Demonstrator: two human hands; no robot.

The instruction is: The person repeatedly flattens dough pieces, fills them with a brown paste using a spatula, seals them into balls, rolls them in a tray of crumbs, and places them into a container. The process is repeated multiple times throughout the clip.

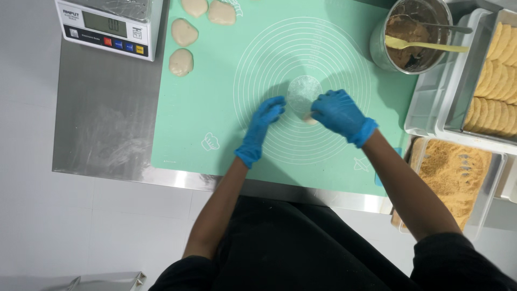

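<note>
Both my hands wear blue gloves over a mint-green silicone mat (204,108) printed with white rings. My right hand (338,114) pinches the lower edge of a thin, round, translucent dough sheet (302,92) lying at the centre of the rings. A small beige bit of dough shows under its fingertips. My left hand (262,125) rests on the mat just left of the sheet, fingers slightly spread, its fingertips close to the sheet's edge and holding nothing.
Several beige dough portions (181,62) lie at the mat's top left by a white scale (107,27). A metal bowl (401,59) of brown filling with a yellow spatula stands top right. Trays of shaped pieces (498,70) and crumbs (455,172) sit on the right.
</note>
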